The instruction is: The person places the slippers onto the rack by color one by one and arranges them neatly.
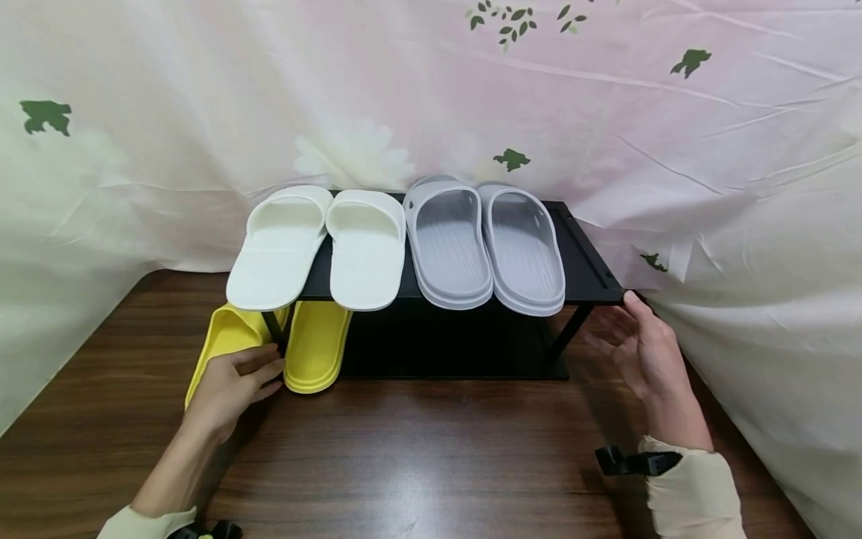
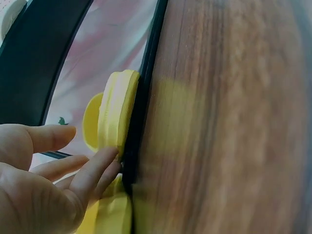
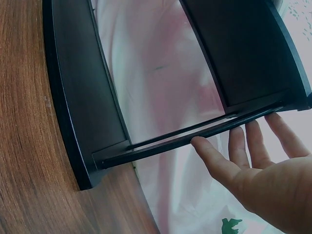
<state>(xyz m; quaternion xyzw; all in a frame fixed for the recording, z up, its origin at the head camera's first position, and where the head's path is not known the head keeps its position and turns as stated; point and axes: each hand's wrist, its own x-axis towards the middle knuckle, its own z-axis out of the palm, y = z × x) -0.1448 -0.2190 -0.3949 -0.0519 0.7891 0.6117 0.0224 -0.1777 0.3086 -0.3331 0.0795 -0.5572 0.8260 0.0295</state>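
A black two-tier shoe rack (image 1: 582,258) stands on the wooden table. White slippers (image 1: 367,258) and grey clogs (image 1: 453,247) sit side by side on its top shelf. Yellow slippers (image 1: 315,348) are at the left of the lower level, one either side of the front left post. My left hand (image 1: 232,385) is at that post, fingers extended, fingertips right by the rack's lower edge and the yellow slippers. At the other end, my right hand (image 1: 649,359) touches the rack's right side; in the right wrist view its fingertips meet the slim black upright (image 3: 170,150).
Pale patterned cloth (image 1: 404,90) hangs close behind the rack and along both sides. Dark wood tabletop (image 1: 417,457) lies in front of it. The lower shelf (image 1: 431,344) shows bare black board right of the yellow slippers.
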